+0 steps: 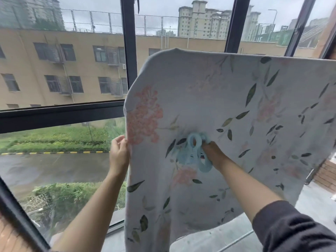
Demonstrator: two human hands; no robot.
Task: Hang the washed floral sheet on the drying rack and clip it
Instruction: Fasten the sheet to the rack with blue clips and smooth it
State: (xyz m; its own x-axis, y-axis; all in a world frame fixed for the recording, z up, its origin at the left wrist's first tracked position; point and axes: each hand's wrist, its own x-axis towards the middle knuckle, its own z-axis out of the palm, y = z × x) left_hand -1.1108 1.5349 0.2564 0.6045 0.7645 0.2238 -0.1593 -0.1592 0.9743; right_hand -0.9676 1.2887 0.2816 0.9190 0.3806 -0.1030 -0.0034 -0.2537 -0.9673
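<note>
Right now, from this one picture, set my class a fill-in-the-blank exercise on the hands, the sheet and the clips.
1. The left hand pinches the floral sheet at its ____ edge.
2. The right hand holds a bunch of light ____ clips against the sheet.
3. The dark frame behind the sheet belongs to a ____.

Missing words: left; blue; window.

right sleeve (291, 228): dark grey, bunched | left forearm (87, 206): unsleeved
</note>
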